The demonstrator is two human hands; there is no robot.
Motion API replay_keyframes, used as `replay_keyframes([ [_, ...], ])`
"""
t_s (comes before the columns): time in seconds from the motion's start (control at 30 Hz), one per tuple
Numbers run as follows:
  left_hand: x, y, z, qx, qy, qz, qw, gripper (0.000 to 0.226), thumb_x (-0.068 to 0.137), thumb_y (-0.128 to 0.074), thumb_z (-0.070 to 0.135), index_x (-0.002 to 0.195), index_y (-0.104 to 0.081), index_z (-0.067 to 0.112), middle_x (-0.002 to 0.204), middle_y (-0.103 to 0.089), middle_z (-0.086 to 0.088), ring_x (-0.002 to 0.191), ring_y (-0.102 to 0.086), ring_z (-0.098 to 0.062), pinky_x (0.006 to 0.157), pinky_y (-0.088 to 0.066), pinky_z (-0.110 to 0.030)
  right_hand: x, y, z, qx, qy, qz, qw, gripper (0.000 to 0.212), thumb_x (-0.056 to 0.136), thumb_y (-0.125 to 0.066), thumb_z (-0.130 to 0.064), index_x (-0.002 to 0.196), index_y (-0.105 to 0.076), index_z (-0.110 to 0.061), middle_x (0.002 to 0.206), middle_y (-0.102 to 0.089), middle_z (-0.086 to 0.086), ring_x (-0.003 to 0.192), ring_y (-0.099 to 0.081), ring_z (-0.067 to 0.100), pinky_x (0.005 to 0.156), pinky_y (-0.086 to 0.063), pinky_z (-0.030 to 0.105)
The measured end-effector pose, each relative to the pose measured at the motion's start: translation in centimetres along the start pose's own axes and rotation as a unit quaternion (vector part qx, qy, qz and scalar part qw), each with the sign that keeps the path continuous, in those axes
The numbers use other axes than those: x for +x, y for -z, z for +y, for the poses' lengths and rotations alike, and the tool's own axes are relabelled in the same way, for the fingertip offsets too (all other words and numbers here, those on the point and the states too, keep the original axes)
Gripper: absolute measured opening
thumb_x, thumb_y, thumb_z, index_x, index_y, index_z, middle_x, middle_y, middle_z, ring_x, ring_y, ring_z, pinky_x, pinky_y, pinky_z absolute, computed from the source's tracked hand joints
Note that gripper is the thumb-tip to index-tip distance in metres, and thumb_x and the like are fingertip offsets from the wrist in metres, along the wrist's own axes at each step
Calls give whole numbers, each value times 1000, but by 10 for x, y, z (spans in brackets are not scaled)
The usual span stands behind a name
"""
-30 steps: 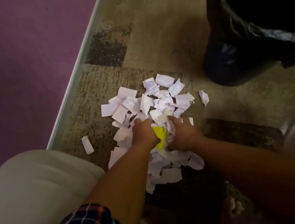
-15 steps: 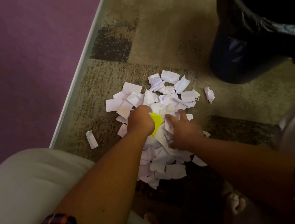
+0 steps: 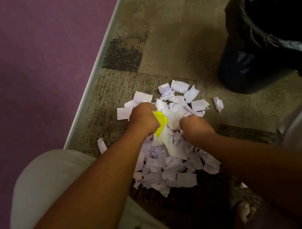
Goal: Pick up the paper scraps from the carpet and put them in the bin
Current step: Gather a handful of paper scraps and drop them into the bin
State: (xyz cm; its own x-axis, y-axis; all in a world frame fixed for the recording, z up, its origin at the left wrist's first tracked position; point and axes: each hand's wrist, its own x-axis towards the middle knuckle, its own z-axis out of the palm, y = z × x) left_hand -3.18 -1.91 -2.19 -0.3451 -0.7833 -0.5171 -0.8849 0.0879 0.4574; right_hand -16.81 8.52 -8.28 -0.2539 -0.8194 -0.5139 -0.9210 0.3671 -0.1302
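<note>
A heap of white paper scraps (image 3: 177, 170) lies on the patterned carpet (image 3: 170, 39), with one yellow scrap (image 3: 160, 121) in it. My left hand (image 3: 143, 118) is curled around the yellow scrap and the white paper beside it, on the heap's left side. My right hand (image 3: 194, 126) grips a bunch of white scraps in the middle of the heap. Two single scraps lie apart: one to the left (image 3: 101, 145), one to the right (image 3: 218, 104). The bin (image 3: 271, 35), lined with a black bag, stands open at the upper right.
A purple wall (image 3: 29, 69) with a pale skirting board (image 3: 98, 63) runs along the carpet's left edge. My knees in light trousers (image 3: 45, 185) flank the heap, and my bare toes (image 3: 244, 212) show at the bottom.
Both hands have moved forward over the heap, gathering scraps together. The left hand still holds the yellow scrap. The right hand's fingers have curled tighter round the white paper.
</note>
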Motion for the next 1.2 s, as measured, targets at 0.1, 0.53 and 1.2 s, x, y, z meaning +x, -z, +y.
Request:
replay_keyframes([
  [0.1,-5,11,6,-27,-9,10,1000,54,68,-85,14,117,-65,24,118,-65,-9,102,-64,-26,76,-47,-26,0,24,1,40,-26,14,999,21,87,-66,-18,107,-67,-12,109,-67,10,102,-64,27,86,-55,34],
  [0.53,-35,81,82,-149,-176,96,968,51,68,-83,5,114,-68,20,107,-63,2,91,-57,-11,75,-42,-18,-49,166,36,214,-47,192,957,10,71,-73,-9,77,-76,-17,76,-72,3,72,-67,17,61,-54,28],
  [1.2,-32,90,361,-222,-379,157,884,53,74,-81,22,123,-62,19,125,-64,0,110,-61,-16,89,-42,-18,-121,346,210,232,-93,455,855,18,70,-79,-21,87,-74,-17,76,-69,0,75,-66,19,64,-41,23],
])
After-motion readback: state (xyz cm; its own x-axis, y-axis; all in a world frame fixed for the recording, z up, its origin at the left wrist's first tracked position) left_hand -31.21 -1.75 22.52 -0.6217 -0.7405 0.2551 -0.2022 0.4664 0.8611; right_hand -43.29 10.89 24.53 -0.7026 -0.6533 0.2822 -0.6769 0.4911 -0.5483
